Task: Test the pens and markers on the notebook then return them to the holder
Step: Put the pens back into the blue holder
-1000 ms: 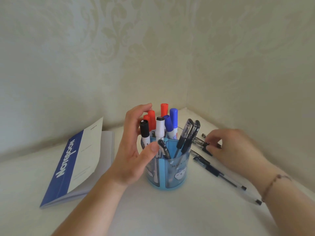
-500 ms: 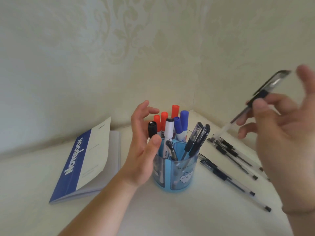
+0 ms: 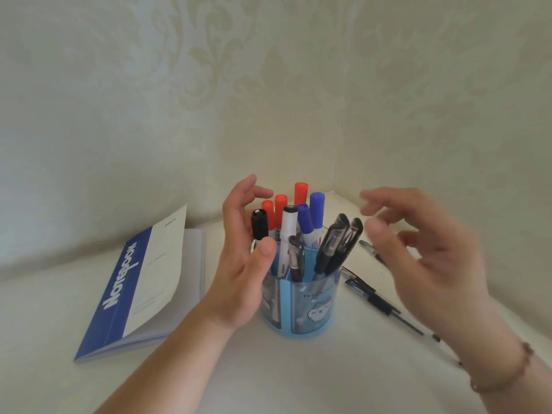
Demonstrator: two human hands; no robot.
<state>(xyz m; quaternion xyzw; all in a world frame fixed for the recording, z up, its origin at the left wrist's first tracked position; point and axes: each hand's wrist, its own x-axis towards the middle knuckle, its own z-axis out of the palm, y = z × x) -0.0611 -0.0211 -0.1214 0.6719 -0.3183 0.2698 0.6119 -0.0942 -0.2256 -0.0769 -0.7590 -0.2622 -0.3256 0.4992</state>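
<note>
The right hand, earlier pinching a pen, now hovers empty, fingers spread, beside the holder.

Home desk corner: damask wallpaper at 12 o'clock, pen holder centre, notebook at 9 o'clock.

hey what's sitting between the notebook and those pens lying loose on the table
In the head view, the blue pen holder, packed with markers and pens, stands between the notebook and the loose pens. The left hand is at the holder's notebook side.
</note>
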